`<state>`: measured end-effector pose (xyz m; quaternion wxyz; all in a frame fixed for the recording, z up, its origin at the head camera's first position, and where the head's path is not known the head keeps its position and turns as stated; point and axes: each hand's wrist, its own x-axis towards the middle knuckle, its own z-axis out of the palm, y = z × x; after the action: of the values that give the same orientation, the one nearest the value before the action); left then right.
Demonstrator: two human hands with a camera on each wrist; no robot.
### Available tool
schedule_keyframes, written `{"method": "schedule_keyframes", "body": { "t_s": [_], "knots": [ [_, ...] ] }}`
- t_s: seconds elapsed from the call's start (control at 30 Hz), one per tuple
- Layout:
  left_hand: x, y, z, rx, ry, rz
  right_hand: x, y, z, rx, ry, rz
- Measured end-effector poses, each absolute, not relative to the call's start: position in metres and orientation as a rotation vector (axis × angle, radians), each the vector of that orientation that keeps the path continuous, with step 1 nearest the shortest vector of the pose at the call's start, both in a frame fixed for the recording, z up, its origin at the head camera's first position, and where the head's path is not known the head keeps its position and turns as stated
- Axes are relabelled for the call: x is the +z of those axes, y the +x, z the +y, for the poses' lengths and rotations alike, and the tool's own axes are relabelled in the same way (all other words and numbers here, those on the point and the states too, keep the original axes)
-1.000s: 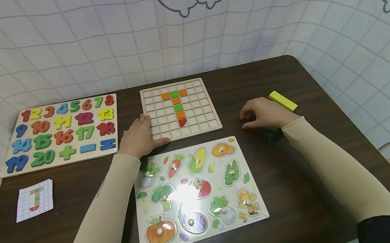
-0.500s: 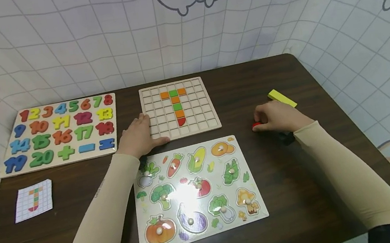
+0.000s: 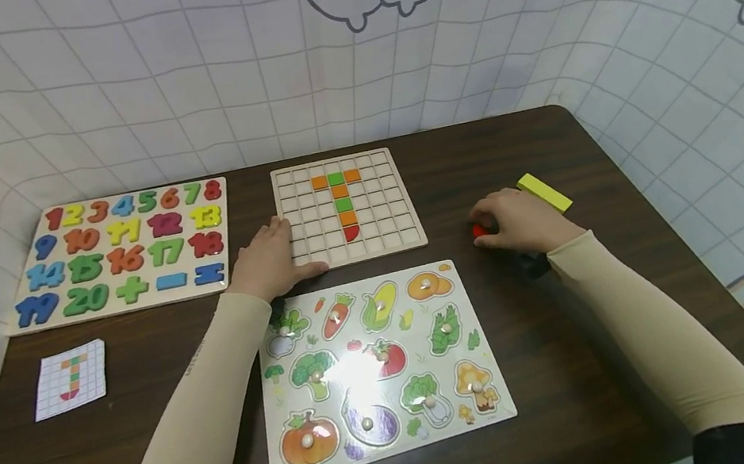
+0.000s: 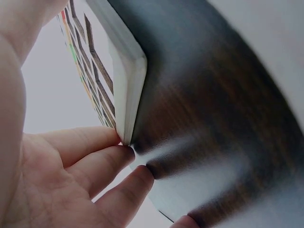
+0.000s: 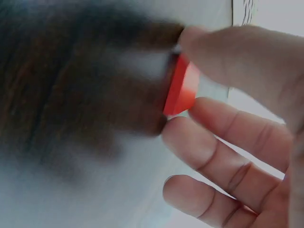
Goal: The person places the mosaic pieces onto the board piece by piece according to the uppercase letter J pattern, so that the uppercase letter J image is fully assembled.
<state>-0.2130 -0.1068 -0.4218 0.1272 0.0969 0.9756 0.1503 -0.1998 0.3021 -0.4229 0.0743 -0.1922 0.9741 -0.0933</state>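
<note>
My left hand (image 3: 264, 264) lies with extended fingers at the near-left corner of a wooden grid board (image 3: 385, 222), thumb along its front edge. In the left wrist view, the fingertips (image 4: 118, 137) touch the board's corner and the tabletop. Orange and green squares stand in a T on the board, with a red quarter-round tile (image 3: 353, 232) at the foot. My right hand (image 3: 522, 219) pinches a small red tile (image 5: 181, 88) between thumb and forefinger, low on the table right of the board. Its other fingers are bent loosely.
A yellow bar (image 3: 544, 192) lies just behind the right hand. In front is a vegetable knob puzzle (image 3: 405, 455). A number puzzle (image 3: 119, 308) stands at the left, with a pattern card (image 3: 89, 394) before it. A wall curtain (image 3: 234, 84) borders the table (image 3: 602, 374).
My right hand has drawn back to the right, then slightly left again, and its thumb and forefinger have come together on the red tile. The left hand stays at the board.
</note>
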Motion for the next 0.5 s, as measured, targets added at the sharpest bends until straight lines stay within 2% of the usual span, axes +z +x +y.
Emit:
{"method": "schedule_keyframes", "body": {
  "t_s": [0.27, 0.5],
  "knots": [
    [-0.421, -0.213, -0.106, 0.436, 0.283, 2.854, -0.42, -0.204, 0.297, -0.357, -0.625, 2.91],
    [-0.422, -0.213, -0.106, 0.44, 0.276, 2.84, -0.419, -0.214, 0.267, -0.449, -0.668, 2.879]
  ]
}}
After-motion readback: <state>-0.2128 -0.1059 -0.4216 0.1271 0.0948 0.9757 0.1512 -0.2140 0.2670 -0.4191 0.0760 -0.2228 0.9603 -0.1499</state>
